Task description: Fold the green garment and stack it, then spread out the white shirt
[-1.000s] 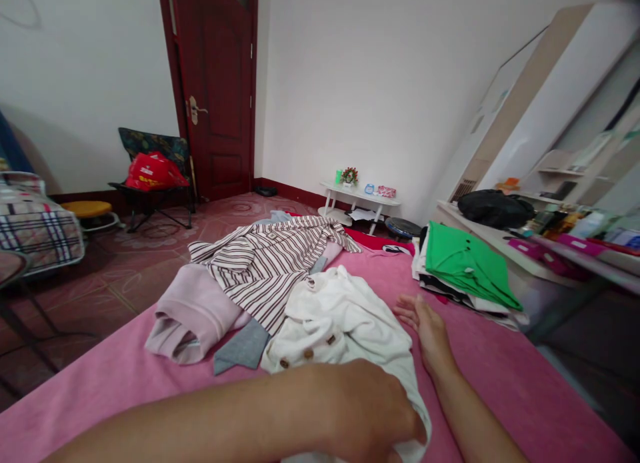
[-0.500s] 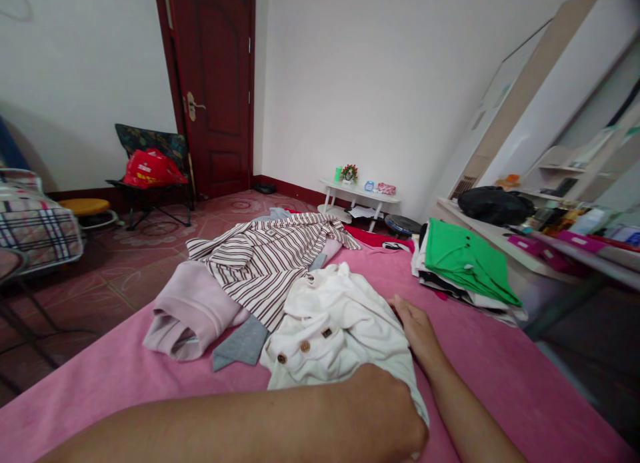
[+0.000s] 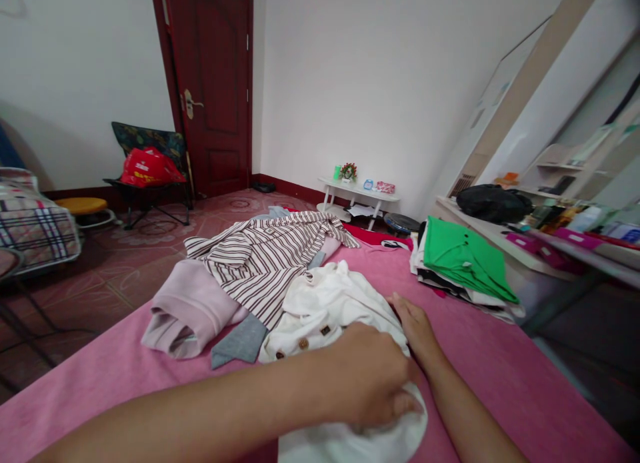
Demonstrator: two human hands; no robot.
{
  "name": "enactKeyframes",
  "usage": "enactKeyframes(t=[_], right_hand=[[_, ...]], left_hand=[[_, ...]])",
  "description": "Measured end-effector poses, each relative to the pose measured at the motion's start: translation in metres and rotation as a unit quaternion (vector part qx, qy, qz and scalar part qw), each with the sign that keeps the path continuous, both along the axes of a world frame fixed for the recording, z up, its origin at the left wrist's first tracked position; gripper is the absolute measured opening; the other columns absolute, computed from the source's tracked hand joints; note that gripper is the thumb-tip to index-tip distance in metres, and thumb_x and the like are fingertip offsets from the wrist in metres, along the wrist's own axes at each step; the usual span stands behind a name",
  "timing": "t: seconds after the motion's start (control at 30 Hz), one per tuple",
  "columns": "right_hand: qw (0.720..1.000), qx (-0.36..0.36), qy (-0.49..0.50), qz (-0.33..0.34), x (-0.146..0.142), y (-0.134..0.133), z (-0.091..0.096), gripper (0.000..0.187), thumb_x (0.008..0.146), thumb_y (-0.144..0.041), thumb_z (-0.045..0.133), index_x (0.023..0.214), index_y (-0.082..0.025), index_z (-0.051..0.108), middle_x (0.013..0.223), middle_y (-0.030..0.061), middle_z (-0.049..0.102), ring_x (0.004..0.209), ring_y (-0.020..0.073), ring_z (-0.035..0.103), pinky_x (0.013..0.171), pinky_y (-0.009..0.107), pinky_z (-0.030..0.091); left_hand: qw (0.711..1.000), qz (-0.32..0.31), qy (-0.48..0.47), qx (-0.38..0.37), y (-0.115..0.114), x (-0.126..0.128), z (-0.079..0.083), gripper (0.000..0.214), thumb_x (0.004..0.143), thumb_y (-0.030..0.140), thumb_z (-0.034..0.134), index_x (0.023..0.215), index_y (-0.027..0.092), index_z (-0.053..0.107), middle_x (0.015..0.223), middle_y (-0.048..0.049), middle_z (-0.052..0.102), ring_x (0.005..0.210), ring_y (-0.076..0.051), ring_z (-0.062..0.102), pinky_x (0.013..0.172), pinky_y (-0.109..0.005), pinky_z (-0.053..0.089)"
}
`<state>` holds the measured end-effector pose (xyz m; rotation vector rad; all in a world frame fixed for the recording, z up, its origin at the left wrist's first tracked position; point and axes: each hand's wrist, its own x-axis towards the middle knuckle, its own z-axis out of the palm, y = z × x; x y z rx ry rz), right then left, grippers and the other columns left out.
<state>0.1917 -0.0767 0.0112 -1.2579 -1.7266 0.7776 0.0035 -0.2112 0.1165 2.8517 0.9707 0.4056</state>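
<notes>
A white buttoned garment [image 3: 330, 296] lies on the pink bed cover [image 3: 100, 396] right in front of me. My left hand [image 3: 373, 376] reaches across from the left, its fingers curled around the garment's near part and bunching the cloth. Flat against the garment's right edge rests my right hand [image 3: 415, 326], fingers stretched toward the far side. Just beyond the white garment are a brown-and-white striped shirt [image 3: 265, 256], a pale pink garment [image 3: 190, 306] and a grey cloth [image 3: 240, 343].
A stack of folded clothes topped by a green shirt [image 3: 460, 256] sits at the bed's right edge. A cluttered desk with a black bag [image 3: 490, 203] stands to the right. Farther off are a small white table [image 3: 357, 196], a folding chair with a red bag [image 3: 150, 170] and a dark red door [image 3: 215, 83].
My left hand has moved forward over the white garment, pulling its near part up. My right hand slid left from the bed cover onto the garment's edge.
</notes>
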Motion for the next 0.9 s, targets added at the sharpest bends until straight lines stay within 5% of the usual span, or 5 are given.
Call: enactKeyframes(t=[0.07,0.17,0.27,0.37,0.9], right_hand=[[1.0,0.001,0.012,0.006,0.0,-0.001,0.001,0.059,0.082,-0.065,0.045,0.091,-0.014,0.073,0.094,0.0106,0.073,0.088,0.027,0.065,0.082,0.037,0.05],[1.0,0.004,0.009,0.011,-0.002,-0.004,0.004,0.059,0.082,-0.066,0.044,0.091,-0.015,0.073,0.093,0.0102,0.072,0.088,0.0266,0.065,0.082,0.036,0.05],[1.0,0.005,-0.009,0.006,-0.004,-0.005,0.006,0.059,0.082,-0.065,0.043,0.088,-0.015,0.073,0.093,0.0099,0.072,0.09,0.0266,0.064,0.083,0.035,0.049],[0.999,0.023,-0.025,0.002,-0.003,-0.004,0.005,0.053,0.08,-0.063,0.049,0.087,-0.016,0.073,0.093,0.0078,0.072,0.091,0.0263,0.063,0.085,0.034,0.048],[0.998,0.035,-0.046,0.026,-0.003,-0.007,0.007,0.056,0.089,-0.059,0.037,0.092,-0.015,0.073,0.097,0.0083,0.071,0.088,0.0239,0.063,0.082,0.031,0.046]], left_hand=[[0.994,0.07,-0.053,0.062,0.018,-0.009,-0.005,0.033,0.088,0.039,0.053,0.113,0.019,0.062,0.105,-0.0092,0.068,0.095,-0.024,0.063,0.082,-0.035,0.048],[0.974,0.174,-0.064,0.13,0.049,-0.024,-0.032,0.053,0.091,0.05,0.046,0.137,0.023,0.044,0.14,-0.013,0.046,0.129,-0.03,0.041,0.106,-0.05,0.029],[0.961,0.257,-0.023,0.102,0.069,-0.034,-0.064,0.07,0.087,0.066,0.035,0.144,0.024,0.035,0.148,-0.0163,0.035,0.137,-0.038,0.025,0.106,-0.06,0.023],[0.959,0.255,-0.014,0.12,0.072,-0.035,-0.081,0.068,0.09,0.064,0.027,0.146,0.026,0.031,0.15,-0.0147,0.031,0.14,-0.038,0.02,0.107,-0.061,0.021],[0.954,0.254,-0.037,0.155,0.07,-0.029,-0.084,0.073,0.089,0.064,0.028,0.15,0.024,0.018,0.154,-0.0177,0.019,0.141,-0.04,0.014,0.107,-0.061,0.022]])
